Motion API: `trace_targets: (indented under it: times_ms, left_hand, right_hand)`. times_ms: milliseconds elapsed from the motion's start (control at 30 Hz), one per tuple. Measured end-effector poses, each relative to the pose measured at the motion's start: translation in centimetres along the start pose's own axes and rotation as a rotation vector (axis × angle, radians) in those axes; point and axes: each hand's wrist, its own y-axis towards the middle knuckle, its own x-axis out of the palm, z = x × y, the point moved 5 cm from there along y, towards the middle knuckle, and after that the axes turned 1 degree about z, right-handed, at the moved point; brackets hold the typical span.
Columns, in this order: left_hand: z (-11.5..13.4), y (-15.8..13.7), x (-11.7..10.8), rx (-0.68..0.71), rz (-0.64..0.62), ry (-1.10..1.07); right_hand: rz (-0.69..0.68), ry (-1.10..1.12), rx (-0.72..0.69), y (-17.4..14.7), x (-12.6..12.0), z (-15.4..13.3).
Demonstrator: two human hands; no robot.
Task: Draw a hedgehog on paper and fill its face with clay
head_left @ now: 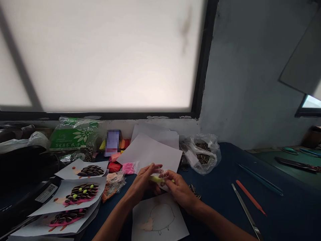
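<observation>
My left hand [145, 180] and my right hand [178, 189] meet over the desk, both closed on a small packet of yellow modelling clay [156, 179] in clear plastic. Some of the packet is hidden behind the fingers. Just below them lies a white sheet with a pencil outline of a hedgehog [162, 214]. Peach clay [148, 225] covers the hedgehog's snout at the left of the outline. A few striped sunflower seeds [192, 189] lie beside my right wrist.
Finished hedgehog pictures [75, 195] with seed spines are stacked at left. Clay packets [114, 166], blank paper [152, 152] and a bag of seeds [202, 157] line the back. Right of my arm lie a red tool [250, 197], a metal strip [245, 211] and tweezers [260, 179].
</observation>
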Motion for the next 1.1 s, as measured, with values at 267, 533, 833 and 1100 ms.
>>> trace_targets:
  times_ms: [267,533,833,1100]
  left_hand:
    - [0.2,-0.4,0.9,0.004,-0.022,-0.033]
    - [-0.1,0.1,0.2,0.045,-0.007,0.018]
    - [-0.3,0.3,0.2,0.136,0.055,0.173]
    - [0.1,0.3,-0.8,0.079,0.078,0.132]
  right_hand:
    - [-0.097,0.05,-0.029,-0.1,0.8,-0.6]
    - [-0.08,0.1,-0.059,-0.1,0.5,-0.7]
    - [-0.132,0.09,-0.013,-0.6,1.0,-1.4]
    - [-0.095,0.056,0.082,-0.4,0.4,-0.2]
